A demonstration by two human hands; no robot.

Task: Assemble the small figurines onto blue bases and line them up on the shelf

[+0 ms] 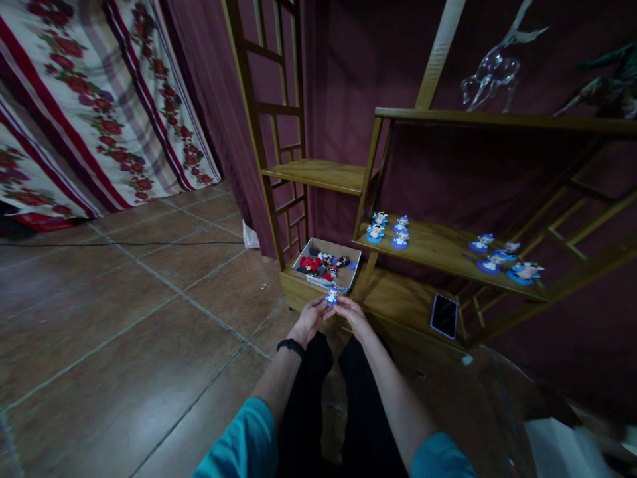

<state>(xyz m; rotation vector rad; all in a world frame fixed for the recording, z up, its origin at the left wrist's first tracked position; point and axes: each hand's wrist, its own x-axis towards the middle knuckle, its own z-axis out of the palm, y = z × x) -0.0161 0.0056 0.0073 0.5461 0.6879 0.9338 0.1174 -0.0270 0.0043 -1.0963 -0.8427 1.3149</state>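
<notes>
Between my two hands is a small white and purple figurine (331, 296), upright, in front of an open box. My left hand (312, 315) closes on it from the left, and my right hand (350, 311) grips it from the right. Just beyond them, the cardboard box (352, 271) holds several red, black and white figurines (323, 263) lying in a jumble. On the middle shelf (432, 244) stand several similar figurines on blue and purple bases: one cluster (388, 230) at its left end, another group (505, 257) toward the right.
A phone or tablet (444, 316) with a dark screen lies on the lower shelf (405, 295). A clear glass deer (492, 70) and a dark ornament (610, 83) stand on the top shelf. Wooden uprights (263, 146) frame the unit. Tiled floor (149, 312) spreads to the left, crossed by a cable (199, 243).
</notes>
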